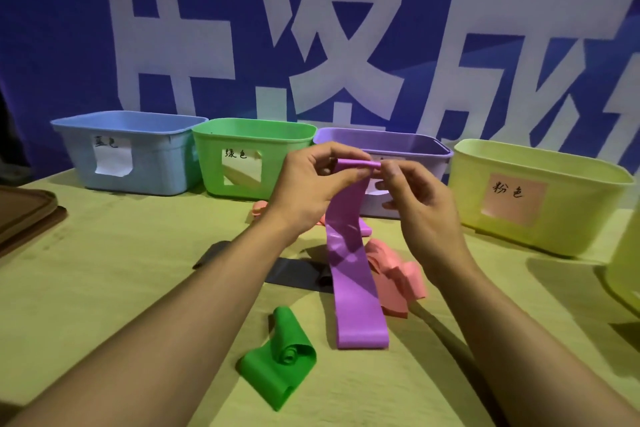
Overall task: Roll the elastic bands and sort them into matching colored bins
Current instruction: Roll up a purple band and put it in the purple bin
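A purple elastic band (349,274) hangs from both my hands down to the table, its top edge curled into a small roll. My left hand (311,187) pinches the left end of that roll and my right hand (420,199) pinches the right end, in front of the purple bin (415,149). On the table lie a loosely rolled green band (277,367), a crumpled pink band (398,277) and a flat dark grey band (294,274). Behind stand a blue bin (131,149), a green bin (249,156) and a yellow bin with a pink label (540,198).
A brown tray (24,215) sits at the left table edge. Another yellow container (627,274) shows at the right edge. A further bit of pink band (258,210) lies behind my left wrist. A blue banner with white characters hangs behind the bins.
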